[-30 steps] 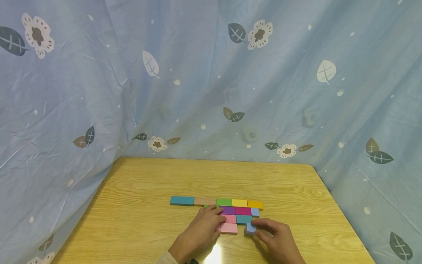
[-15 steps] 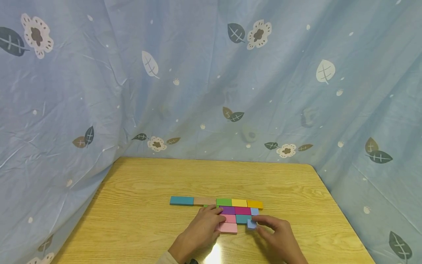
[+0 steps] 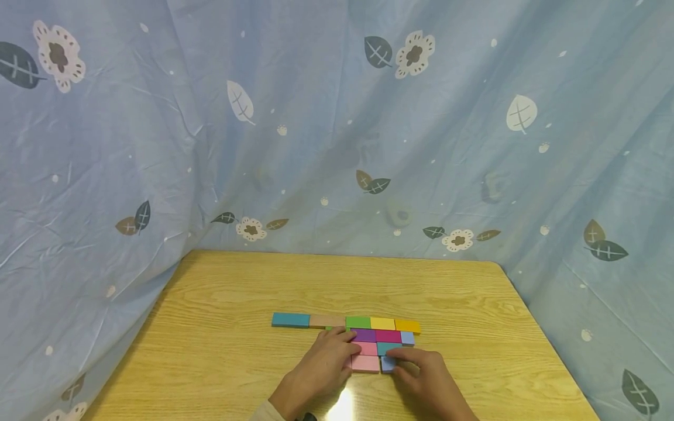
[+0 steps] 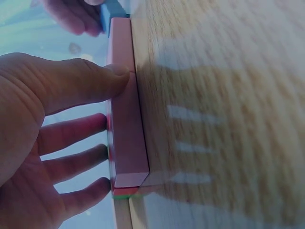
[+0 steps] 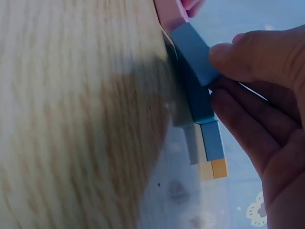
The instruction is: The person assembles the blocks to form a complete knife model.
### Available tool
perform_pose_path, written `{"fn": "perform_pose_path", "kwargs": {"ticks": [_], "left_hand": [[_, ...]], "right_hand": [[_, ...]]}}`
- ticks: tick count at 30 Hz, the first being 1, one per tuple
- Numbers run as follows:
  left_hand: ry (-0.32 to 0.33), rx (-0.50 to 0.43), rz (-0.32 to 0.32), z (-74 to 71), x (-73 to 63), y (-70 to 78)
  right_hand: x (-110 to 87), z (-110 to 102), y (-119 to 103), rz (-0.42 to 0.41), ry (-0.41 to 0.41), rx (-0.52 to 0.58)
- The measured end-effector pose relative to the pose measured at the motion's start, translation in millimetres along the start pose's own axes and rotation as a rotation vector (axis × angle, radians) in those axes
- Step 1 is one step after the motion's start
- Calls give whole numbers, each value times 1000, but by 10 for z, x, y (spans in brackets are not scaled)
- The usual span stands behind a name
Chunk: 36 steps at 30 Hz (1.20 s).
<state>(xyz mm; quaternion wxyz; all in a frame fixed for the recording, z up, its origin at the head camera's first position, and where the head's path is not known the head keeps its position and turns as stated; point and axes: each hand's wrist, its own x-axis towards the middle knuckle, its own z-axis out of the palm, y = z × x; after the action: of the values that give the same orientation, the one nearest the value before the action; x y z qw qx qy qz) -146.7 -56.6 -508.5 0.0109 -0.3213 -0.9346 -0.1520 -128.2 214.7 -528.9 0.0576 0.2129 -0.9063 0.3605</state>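
My right hand [image 3: 429, 380] pinches a small light blue block [image 3: 388, 364] between thumb and fingers. The block sits at the right end of the pale pink block [image 3: 365, 364], in front of the teal block [image 3: 389, 348]. In the right wrist view that light blue block [image 5: 195, 52] leans, one end close to the pink block [image 5: 170, 15]. My left hand [image 3: 322, 362] rests over the left part of the block rows, fingers spread and fairly straight. Its thumb [image 4: 95, 81] lies across the near pink blocks [image 4: 128, 124], and its other fingertips touch the rows behind.
Farther back lies a row of blue [image 3: 291, 320], tan [image 3: 327, 321], green [image 3: 358, 323], yellow [image 3: 382, 324] and orange [image 3: 408, 327] blocks. Purple [image 3: 363, 335], magenta [image 3: 388, 336] and light blue pieces form another row. A patterned curtain [image 3: 337, 117] surrounds the wooden table [image 3: 237, 286].
My right hand has moved left with the light blue block, bringing it from near the teal block's right corner to beside the pale pink block. The left hand has stayed still.
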Motion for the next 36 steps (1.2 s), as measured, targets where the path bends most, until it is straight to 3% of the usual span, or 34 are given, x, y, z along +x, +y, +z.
{"fn": "perform_pose_path", "kwargs": {"ticks": [10,17,27,36], "left_hand": [[4,8,7,8,11,-9],[3,13,14,3,13,-8],[2,27,23,4,17,-8],[-11,11,11,10,12,-9]], "right_hand": [[46,15,-36,-41,-15,-67],[70,18,-28,-117,3,-92],[84,58,-25,-164,29,-168],[68,61,-5,-168,30,-136]]}}
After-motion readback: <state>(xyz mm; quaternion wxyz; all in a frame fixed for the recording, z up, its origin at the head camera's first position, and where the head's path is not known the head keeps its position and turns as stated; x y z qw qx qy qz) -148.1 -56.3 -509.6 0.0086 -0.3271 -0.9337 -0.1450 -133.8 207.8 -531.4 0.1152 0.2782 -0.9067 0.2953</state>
